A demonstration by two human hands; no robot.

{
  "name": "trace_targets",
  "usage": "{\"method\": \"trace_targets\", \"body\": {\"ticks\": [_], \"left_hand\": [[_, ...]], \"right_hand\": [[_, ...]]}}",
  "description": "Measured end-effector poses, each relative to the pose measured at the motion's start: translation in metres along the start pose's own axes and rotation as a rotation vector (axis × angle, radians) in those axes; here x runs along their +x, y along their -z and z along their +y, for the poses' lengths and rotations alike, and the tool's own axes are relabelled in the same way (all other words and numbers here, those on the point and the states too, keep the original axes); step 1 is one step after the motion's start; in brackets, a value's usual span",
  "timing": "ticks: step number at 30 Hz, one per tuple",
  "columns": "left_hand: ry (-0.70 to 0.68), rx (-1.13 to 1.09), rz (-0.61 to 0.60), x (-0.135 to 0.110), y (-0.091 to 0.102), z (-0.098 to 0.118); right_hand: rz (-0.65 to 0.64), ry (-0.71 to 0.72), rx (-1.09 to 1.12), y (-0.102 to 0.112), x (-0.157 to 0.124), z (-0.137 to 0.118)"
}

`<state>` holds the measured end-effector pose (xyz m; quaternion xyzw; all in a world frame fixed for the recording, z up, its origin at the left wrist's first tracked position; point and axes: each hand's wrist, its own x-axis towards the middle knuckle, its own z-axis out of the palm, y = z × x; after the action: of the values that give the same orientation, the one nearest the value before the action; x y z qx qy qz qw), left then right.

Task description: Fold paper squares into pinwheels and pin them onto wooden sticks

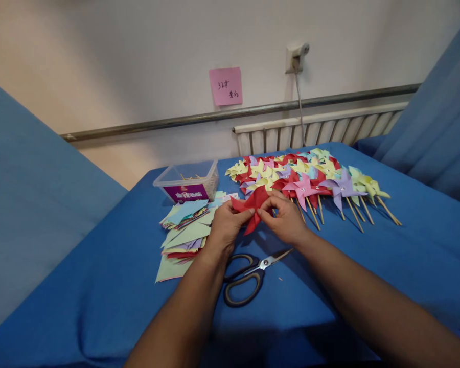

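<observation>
"So, how's it looking?"
"Red, folded. Left hand (227, 223) and right hand (285, 219) are pinching the paper pinwheel (256, 201), twelve o'clock of the scissors (262, 266), one blade pointing to nine, long axis running one-to-seven."

Looks like a little craft spot in some plain indoor room, with a table draped in blue cloth (111, 286) by a pale wall (145, 61) that's got a radiator (281, 140), a metal pipe (184, 120), a socket (290, 59) and a handwritten pink note (225, 86). Blue curtains (437, 110) on both sides make it kinda booth-like. Tons of paper pinwheels (302, 188), stacks of colored paper (187, 234), a plastic tub (187, 192) of sticks and some scissors (266, 262) scream handicraft, but home or workshop, honestly can't tell.
</observation>
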<state>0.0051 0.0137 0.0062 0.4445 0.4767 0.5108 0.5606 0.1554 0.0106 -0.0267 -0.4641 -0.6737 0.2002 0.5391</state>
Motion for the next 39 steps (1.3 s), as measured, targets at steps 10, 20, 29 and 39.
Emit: {"method": "trace_targets", "body": {"ticks": [10, 20, 29, 39], "left_hand": [[0.047, 0.003, -0.008, 0.006, 0.004, -0.006], [0.019, 0.073, -0.033, 0.007, 0.005, -0.010], [-0.008, 0.117, -0.023, 0.007, 0.004, -0.010], [-0.006, 0.117, -0.012, 0.007, 0.004, -0.009]], "right_hand": [[-0.038, -0.033, 0.007, -0.001, 0.000, 0.005], [-0.125, 0.013, -0.025, 0.004, 0.002, 0.010], [-0.135, 0.006, -0.065, 0.006, 0.001, 0.006], [-0.130, -0.022, -0.084, 0.008, 0.002, 0.004]]}}
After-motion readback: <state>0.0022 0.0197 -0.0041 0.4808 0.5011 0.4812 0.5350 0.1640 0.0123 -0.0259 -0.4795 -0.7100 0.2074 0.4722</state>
